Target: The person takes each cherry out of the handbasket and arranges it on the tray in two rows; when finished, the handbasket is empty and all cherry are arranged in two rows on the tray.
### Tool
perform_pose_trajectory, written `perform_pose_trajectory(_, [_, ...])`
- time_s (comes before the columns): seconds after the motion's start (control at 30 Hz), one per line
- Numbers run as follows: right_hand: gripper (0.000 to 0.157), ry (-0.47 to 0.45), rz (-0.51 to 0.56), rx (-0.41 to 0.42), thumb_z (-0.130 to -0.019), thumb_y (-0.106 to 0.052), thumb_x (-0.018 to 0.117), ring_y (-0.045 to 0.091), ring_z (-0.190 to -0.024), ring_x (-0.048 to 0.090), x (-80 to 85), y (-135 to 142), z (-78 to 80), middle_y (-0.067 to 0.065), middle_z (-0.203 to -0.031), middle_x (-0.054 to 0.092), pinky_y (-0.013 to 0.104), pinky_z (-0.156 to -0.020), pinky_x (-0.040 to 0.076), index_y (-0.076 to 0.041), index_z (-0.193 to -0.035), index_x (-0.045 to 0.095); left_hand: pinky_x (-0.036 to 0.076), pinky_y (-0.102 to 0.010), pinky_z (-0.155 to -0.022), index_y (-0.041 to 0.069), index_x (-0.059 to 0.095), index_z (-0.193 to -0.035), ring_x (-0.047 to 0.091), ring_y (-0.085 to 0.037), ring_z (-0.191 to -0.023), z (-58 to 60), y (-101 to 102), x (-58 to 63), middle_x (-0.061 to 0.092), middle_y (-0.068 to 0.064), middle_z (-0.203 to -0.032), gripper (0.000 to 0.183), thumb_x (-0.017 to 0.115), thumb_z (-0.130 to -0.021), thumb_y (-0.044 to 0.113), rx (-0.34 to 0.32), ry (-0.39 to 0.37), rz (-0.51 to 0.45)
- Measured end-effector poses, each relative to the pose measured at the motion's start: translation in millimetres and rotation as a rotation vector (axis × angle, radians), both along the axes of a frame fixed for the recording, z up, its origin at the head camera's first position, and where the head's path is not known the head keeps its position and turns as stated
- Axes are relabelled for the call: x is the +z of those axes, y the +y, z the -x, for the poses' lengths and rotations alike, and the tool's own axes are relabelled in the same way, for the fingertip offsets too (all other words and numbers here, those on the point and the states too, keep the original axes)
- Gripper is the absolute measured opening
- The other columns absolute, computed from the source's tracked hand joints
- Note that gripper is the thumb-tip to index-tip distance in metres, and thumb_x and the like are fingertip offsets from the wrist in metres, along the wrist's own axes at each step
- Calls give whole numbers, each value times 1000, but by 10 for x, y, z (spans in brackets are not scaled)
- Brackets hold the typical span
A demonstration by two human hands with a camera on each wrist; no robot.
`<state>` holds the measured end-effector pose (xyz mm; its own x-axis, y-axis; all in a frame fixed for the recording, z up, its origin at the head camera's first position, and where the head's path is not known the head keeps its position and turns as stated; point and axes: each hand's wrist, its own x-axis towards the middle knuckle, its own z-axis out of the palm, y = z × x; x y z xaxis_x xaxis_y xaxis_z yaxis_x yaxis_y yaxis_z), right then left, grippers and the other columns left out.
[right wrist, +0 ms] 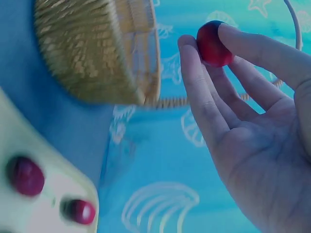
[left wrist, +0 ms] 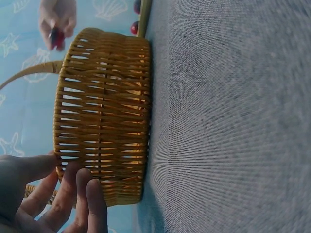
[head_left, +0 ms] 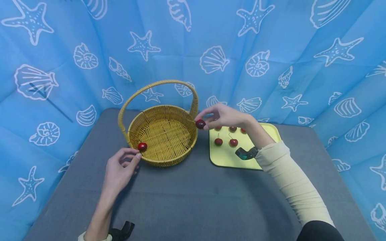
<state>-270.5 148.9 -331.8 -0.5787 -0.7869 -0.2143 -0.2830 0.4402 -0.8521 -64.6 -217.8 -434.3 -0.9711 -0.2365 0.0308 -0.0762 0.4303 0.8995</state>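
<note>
Between thumb and fingertips my right hand pinches a dark red cherry, held up just right of the wicker basket's rim. In the right wrist view this cherry sits at the fingertips, apart from the basket. My left hand grips the near-left rim of the yellow-brown basket. The left wrist view shows the left thumb and fingers at that rim. Inside the basket, close to the left fingertips, lies one red cherry.
Right of the basket, a pale yellow tray carries several cherries, some with stems, partly covered by the right forearm. The basket's tall arched handle rises above it. A grey cloth covers the table; a blue shell-print curtain hangs behind.
</note>
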Motion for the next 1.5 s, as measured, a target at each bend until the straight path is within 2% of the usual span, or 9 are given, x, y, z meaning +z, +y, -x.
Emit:
perform_pose_trajectory(0.13, [44,-18,-59,-87,-99,-20,80,6,-60,53,-28,301,-42,7,-111,82,24,-45,28,-14,-142,69,67,-30,-65,11,71,-127,77,-15,-76,3,3,4,80,-20,-114,28,73,-107,29,6,-8,-2])
perform_pose_trajectory(0.27, [42,-8,-85,-161,-101,-22,79,8,-51,27,-108,600,-71,4,-91,77,24,-45,24,-12,-141,69,67,-30,-65,12,71,-127,77,-15,-76,6,4,3,80,-20,-115,27,73,-106,29,9,-14,-2])
perform_pose_trajectory(0.37, [39,20,-69,-190,-101,-17,79,7,-56,50,-187,809,-93,6,-98,78,22,-52,43,-8,-137,70,67,-30,-65,12,71,-128,77,-15,-77,8,0,-2,80,-20,-115,28,73,-106,29,7,-21,-1])
perform_pose_trajectory(0.47, [39,33,-70,-224,-100,-14,80,12,-93,77,-276,1011,-130,12,-125,78,21,-78,60,-5,-136,70,67,-30,-65,12,71,-128,76,-14,-77,8,1,0,80,-20,-115,28,73,-107,30,4,-20,-3])
perform_pose_trajectory(0.53, [39,48,-89,-254,-99,-15,81,21,-117,77,-341,1133,-170,16,-139,73,24,-94,62,-5,-136,71,66,-30,-65,11,71,-128,76,-14,-76,5,5,2,80,-20,-114,28,73,-106,29,2,-13,-3])
perform_pose_trajectory(0.63, [39,68,-111,-287,-100,-14,80,26,-122,76,-446,1291,-235,19,-144,70,24,-92,62,-4,-136,71,66,-29,-65,11,71,-127,76,-14,-76,0,10,9,80,-21,-114,28,73,-106,29,1,-6,-3])
perform_pose_trajectory(1.07, [40,176,-131,-439,-98,-10,80,36,-119,78,-959,1576,-440,27,-133,74,17,-84,59,4,-134,70,67,-30,-66,11,70,-128,77,-16,-78,-3,7,10,79,-21,-115,29,73,-107,29,-4,-21,-3])
perform_pose_trajectory(1.17, [40,198,-137,-449,-99,-11,80,40,-119,75,-1017,1592,-463,28,-132,73,14,-86,59,5,-133,70,67,-30,-67,11,70,-129,77,-16,-79,-2,4,7,78,-21,-116,29,73,-107,29,-7,-25,-7])
perform_pose_trajectory(1.5, [39,267,-156,-455,-98,-15,82,24,-109,73,-1105,1638,-468,24,-125,74,15,-88,58,3,-132,71,66,-28,-66,11,70,-129,77,-20,-80,7,18,7,79,-19,-114,28,71,-107,29,5,-25,28])
